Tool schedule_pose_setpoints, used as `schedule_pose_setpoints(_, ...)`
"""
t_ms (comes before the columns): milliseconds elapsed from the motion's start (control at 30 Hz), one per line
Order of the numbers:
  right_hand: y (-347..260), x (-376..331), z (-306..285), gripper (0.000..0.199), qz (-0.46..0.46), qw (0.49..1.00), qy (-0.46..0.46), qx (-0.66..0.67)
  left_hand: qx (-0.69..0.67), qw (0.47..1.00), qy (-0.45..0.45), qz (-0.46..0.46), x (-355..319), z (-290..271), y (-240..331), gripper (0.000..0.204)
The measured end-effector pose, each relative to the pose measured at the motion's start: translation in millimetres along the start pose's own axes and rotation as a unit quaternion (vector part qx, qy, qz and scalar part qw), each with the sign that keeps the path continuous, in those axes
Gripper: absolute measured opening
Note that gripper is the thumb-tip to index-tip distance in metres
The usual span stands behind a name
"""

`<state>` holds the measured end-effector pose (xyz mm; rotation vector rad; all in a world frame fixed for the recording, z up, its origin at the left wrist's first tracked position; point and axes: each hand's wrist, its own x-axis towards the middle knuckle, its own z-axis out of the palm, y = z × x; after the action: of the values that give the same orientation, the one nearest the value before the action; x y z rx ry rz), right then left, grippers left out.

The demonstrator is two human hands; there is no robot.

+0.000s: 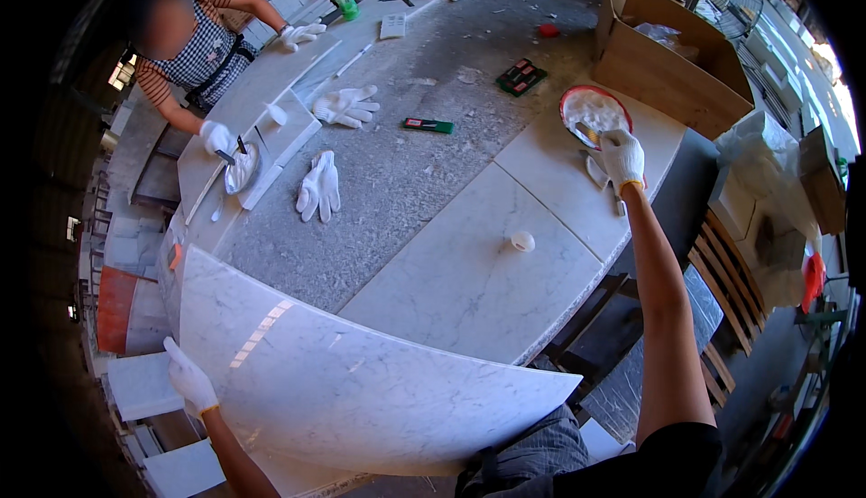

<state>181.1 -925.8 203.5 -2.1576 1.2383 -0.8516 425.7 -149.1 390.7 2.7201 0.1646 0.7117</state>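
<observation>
A large white marble slab with grey veins (361, 372) spans the near side, its lower edge close to my body. My left hand (189, 379), in a white knit glove, grips its left edge; part of the fingers is hard to make out. On the far right, my gloved right hand (622, 157) is closed round a putty knife (588, 133). Its blade dips into white paste (595, 106) in a red-rimmed round dish (563, 104). Beside that hand lie a pale curved piece (596, 173) and another small tool (621, 206).
Across the table, a co-worker's gloved hand (216, 138) holds a tool at a bowl (242, 170). White gloves (319, 188), a green box (428, 125) and a small round white object (522, 242) lie on the table. A cardboard box (677, 92) stands behind the dish; a slatted wooden piece (729, 268) is at right.
</observation>
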Motion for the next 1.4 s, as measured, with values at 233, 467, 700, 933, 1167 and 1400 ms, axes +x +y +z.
schedule_pose_setpoints(233,12.7,6.1,0.4,0.021,0.127,0.978,-0.06,0.152,0.01,1.0,-0.004,-0.026,-3.8,-1.3,13.4,0.071)
schedule_pose_setpoints(467,-25.3,0.9,-8.4,0.023,0.142,0.94,-0.107,0.292,0.014,0.999,0.006,-0.048,-6.6,4.8,-2.0,0.069)
schedule_pose_setpoints(700,-170.9,-46.7,-12.8,0.018,0.106,0.859,-0.309,0.394,0.103,0.994,0.021,-0.041,-13.7,-13.2,51.5,0.072)
schedule_pose_setpoints(933,-322.4,-111.4,16.1,0.016,0.046,0.768,-0.464,0.44,0.097,0.995,0.001,-0.012,-19.7,-18.6,53.2,0.065)
schedule_pose_setpoints(1167,-416.3,-141.0,30.4,0.016,-0.056,0.719,-0.561,0.406,0.09,0.996,0.021,0.013,-20.6,-23.0,52.3,0.059)
schedule_pose_setpoints(1400,-460.8,-147.9,27.5,0.018,-0.122,0.715,-0.585,0.362,0.114,0.992,0.044,0.043,-20.0,-20.5,43.2,0.059)
